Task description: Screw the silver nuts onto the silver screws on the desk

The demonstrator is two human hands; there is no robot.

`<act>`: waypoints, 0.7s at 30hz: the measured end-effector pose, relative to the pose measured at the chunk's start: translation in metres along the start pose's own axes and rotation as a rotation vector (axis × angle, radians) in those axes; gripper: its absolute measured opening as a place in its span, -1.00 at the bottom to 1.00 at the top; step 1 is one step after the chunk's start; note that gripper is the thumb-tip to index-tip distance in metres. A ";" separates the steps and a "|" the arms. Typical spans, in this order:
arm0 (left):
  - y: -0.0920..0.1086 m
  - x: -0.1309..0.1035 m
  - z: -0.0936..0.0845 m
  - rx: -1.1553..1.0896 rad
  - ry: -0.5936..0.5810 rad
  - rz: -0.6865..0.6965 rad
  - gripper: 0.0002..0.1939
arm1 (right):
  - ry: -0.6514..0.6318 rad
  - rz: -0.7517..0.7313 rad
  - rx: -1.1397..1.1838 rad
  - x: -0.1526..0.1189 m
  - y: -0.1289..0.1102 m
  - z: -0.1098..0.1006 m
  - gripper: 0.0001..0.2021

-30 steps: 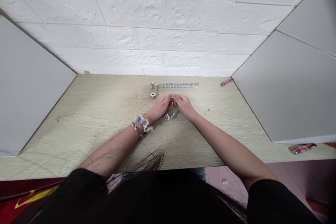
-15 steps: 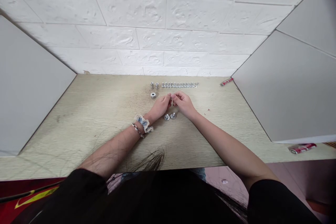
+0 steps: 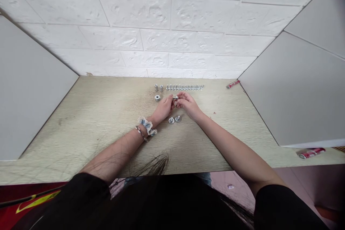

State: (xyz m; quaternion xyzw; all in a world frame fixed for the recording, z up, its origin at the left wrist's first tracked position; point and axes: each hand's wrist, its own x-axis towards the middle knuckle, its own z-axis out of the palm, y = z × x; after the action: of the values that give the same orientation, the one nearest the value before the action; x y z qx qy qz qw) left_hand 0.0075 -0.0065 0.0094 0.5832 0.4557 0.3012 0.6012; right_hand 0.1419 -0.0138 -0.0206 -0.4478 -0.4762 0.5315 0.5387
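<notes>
A small silvery metal piece (image 3: 175,98), perhaps a bolt, is pinched in my left hand (image 3: 165,109). My right hand (image 3: 188,105) is at the piece's other end, its fingers curled but apart around it. Just below my hands, two washers with upright bolts, one on the left (image 3: 171,120) and one on the right (image 3: 178,118), stand on the table. To the left of my left hand lies a round metal ring (image 3: 157,98). Behind the hands is a long row of small bolts (image 3: 184,87), with two stacks of metal parts (image 3: 159,88) at its left.
The pale wooden table (image 3: 88,115) meets a white brick-patterned wall (image 3: 155,39) at the back. Grey panels bound both sides. One red battery-like cylinder (image 3: 233,84) lies by the right panel's back corner, another (image 3: 311,152) near the front right edge.
The fingers of my right hand have loosened and spread from their pinch, and the metal piece between the hands now shows. My left hand has shifted slightly left.
</notes>
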 end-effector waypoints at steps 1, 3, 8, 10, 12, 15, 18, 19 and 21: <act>0.000 0.000 0.000 -0.006 0.001 -0.001 -0.54 | 0.019 0.013 0.016 0.000 0.000 0.001 -0.77; -0.001 0.000 0.000 -0.012 -0.004 0.002 -0.53 | 0.039 0.036 0.012 0.001 0.000 0.002 -0.79; 0.000 -0.002 0.000 -0.049 -0.012 0.035 -0.53 | -0.030 -0.021 -0.160 -0.003 -0.007 0.006 -0.60; 0.000 -0.002 0.000 -0.033 -0.007 0.047 -0.52 | -0.059 -0.042 -0.253 -0.005 -0.009 0.006 -0.55; 0.000 -0.002 -0.001 0.020 0.003 0.057 -0.51 | -0.087 -0.045 -0.315 -0.006 -0.010 0.006 -0.53; 0.000 -0.003 -0.001 0.080 0.004 0.060 -0.50 | -0.117 -0.042 -0.317 -0.007 -0.010 0.005 -0.53; 0.000 -0.002 -0.001 0.092 -0.005 0.055 -0.51 | -0.110 -0.032 -0.275 -0.006 -0.009 0.006 -0.53; 0.000 -0.002 -0.001 0.094 -0.006 0.054 -0.51 | -0.104 -0.031 -0.262 -0.006 -0.009 0.006 -0.52; 0.000 -0.002 -0.001 0.098 -0.009 0.054 -0.53 | -0.091 -0.029 -0.243 -0.006 -0.009 0.007 -0.51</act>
State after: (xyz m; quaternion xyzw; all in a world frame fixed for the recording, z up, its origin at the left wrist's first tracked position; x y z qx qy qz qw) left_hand 0.0054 -0.0078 0.0103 0.6253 0.4514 0.2922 0.5656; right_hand 0.1365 -0.0206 -0.0109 -0.4783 -0.5676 0.4817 0.4659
